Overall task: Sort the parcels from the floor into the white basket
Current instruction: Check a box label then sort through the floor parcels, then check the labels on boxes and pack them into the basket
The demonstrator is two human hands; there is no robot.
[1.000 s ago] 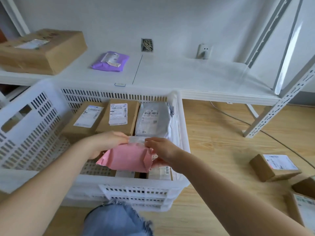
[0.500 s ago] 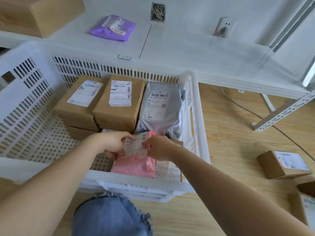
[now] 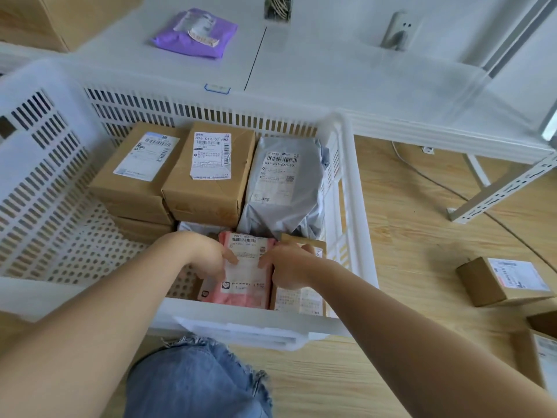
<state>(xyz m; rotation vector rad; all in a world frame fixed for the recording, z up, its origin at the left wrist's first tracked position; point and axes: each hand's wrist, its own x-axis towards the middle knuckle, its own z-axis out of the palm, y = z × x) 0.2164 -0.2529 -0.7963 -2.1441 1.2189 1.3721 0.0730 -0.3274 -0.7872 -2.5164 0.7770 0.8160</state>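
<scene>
A pink parcel (image 3: 241,292) with a white label lies flat in the near right part of the white basket (image 3: 45,164). My left hand (image 3: 205,254) holds its left edge and my right hand (image 3: 286,263) holds its right edge, fingers curled onto the label. Behind it in the basket stand two brown boxes (image 3: 208,173) side by side on other boxes, and a grey bag (image 3: 283,182). A brown parcel (image 3: 301,300) sits to the right of the pink one. On the floor to the right lies a small brown box (image 3: 503,280).
A white shelf (image 3: 361,86) runs behind the basket, with a purple bag (image 3: 196,33) and a large carton (image 3: 60,16) on it. More boxes (image 3: 539,351) sit at the right edge on the wooden floor. My knee in blue jeans (image 3: 196,384) is in front of the basket.
Both hands lowered the pink parcel from above the basket's near rim down into the basket, and it now lies flat with its label up.
</scene>
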